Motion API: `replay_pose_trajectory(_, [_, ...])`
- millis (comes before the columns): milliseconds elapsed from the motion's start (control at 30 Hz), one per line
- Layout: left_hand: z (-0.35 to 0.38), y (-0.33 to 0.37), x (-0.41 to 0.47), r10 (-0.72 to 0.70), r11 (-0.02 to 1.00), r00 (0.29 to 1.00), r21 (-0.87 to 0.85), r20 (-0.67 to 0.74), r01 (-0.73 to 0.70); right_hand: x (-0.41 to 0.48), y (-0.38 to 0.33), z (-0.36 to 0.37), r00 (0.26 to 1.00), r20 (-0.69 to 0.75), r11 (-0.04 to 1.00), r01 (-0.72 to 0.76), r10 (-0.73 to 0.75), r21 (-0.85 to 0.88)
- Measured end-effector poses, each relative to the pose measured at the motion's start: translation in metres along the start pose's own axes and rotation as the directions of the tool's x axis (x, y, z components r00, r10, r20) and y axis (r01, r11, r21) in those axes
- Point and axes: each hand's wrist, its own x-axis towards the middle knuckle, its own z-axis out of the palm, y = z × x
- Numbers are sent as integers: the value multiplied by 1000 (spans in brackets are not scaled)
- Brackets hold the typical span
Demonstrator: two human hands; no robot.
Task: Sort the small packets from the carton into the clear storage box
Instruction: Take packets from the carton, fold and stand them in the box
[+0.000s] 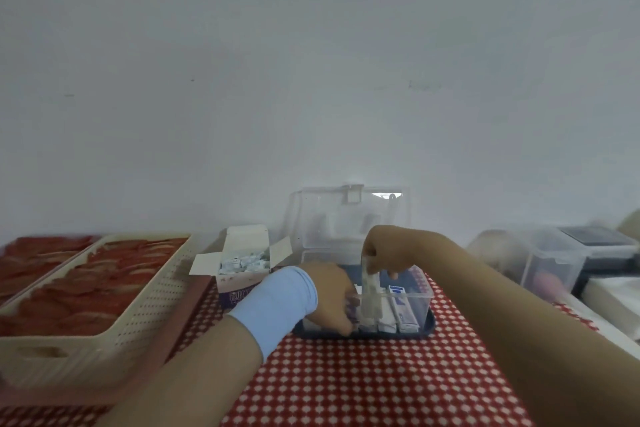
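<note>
An open white and purple carton [239, 265] full of small white packets [244, 262] stands left of centre. To its right a clear storage box [420, 298] sits on a dark tray [427, 328], its clear lid [349, 218] raised behind. Upright white and blue packets [401, 312] fill the box's right part. My right hand [384, 253] hovers over the box and pinches a stack of packets [369, 291] that reaches down into it. My left hand [332, 298], with a light blue wristband, holds the box's left side; its fingertips are hidden.
A cream perforated basket [138, 319] of red packets lies at the left on a reddish tray. Another clear lidded container [550, 263] and a dark device [599, 243] stand at the right. A red checked cloth [363, 381] covers the table in front.
</note>
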Motion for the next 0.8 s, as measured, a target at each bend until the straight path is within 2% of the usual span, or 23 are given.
replay_pose_trajectory(300, [19, -10, 17, 39, 992, 999, -122, -14, -40, 14, -6, 26, 998, 54, 999, -36, 38, -36])
replay_pose_trajectory(500, [27, -14, 32, 37, 980, 990, -190, -139, -63, 18, -11, 35, 996, 12, 991, -84, 86, -106])
replay_pose_trajectory(800, [28, -5, 39, -34, 960, 999, -279, -29, 25, 12, -14, 34, 989, -131, 960, -95, 63, -263])
